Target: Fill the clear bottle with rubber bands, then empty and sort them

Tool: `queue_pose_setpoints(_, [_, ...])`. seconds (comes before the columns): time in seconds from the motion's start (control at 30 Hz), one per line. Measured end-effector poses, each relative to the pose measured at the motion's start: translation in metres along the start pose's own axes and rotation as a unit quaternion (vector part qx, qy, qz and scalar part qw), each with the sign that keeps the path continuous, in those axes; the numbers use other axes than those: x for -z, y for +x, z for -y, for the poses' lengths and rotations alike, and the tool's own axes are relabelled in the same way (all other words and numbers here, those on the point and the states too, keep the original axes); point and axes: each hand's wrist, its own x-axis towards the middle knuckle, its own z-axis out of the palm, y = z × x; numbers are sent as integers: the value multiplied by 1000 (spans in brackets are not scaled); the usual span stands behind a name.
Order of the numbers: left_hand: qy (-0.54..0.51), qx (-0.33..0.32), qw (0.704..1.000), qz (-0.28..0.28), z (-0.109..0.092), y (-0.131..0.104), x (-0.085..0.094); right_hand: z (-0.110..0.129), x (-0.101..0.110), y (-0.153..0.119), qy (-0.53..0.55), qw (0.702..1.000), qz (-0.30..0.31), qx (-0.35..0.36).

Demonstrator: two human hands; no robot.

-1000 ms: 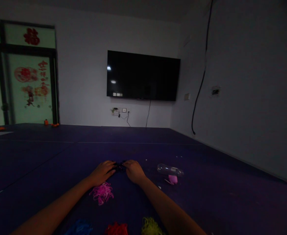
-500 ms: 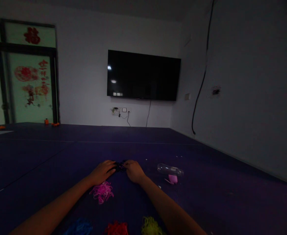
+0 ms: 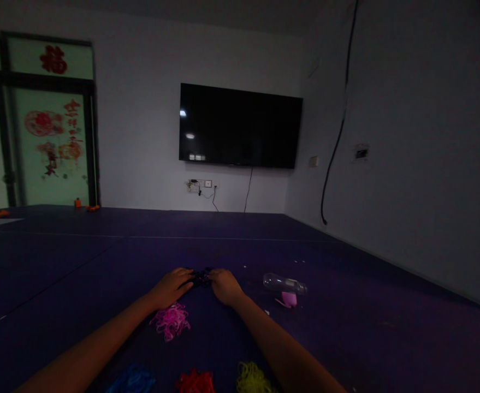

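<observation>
A small heap of dark, stringy loops [image 3: 201, 277], apparently black elastic bands, lies on the purple surface between my hands. My left hand [image 3: 173, 288] rests at its left side, fingers stretched over the edge of the heap and thumb apart. On the other side, my right hand [image 3: 225, 286] has its fingers bent together, tips at the heap's right edge; what they pinch is too dark to make out. Just below my left hand sits a pile of pink elastic bands [image 3: 172, 322].
Along the near edge lie piles of blue bands [image 3: 133, 379], red bands [image 3: 196, 381] and yellow bands [image 3: 253, 377]. A clear plastic bottle [image 3: 283, 284] lies on its side at right, beside a pink spray head [image 3: 289, 299]. A wall television [image 3: 241, 126] hangs beyond.
My right fingertips have shifted slightly right along the dark heap. A faint pinkish spot beside them no longer shows. My left hand stays in place.
</observation>
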Motion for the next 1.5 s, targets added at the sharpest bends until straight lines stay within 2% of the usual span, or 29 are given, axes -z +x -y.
queue_pose_setpoints(0.57, [-12,-10,1000,6,-1,0,1,-4,-4,3,9,1000,-13,-3])
queue_pose_setpoints(0.73, [-21,-11,1000,11,-1,1,3,-6,-4,3,111,991,-70,-2])
queue_pose_setpoints(0.87, [-28,-14,999,13,-3,1,4,-12,-5,4,210,964,-147,-67])
queue_pose_setpoints(1.03, [-27,-21,999,8,-3,1,4,-18,-6,5,220,950,-184,-123])
queue_pose_setpoints(1.23, [-15,-6,1000,7,-4,1,4,-17,-6,4,201,948,-188,-159])
queue_pose_setpoints(1.5, [-16,-3,1000,6,-1,1,2,-13,-4,-3,153,956,-159,-195])
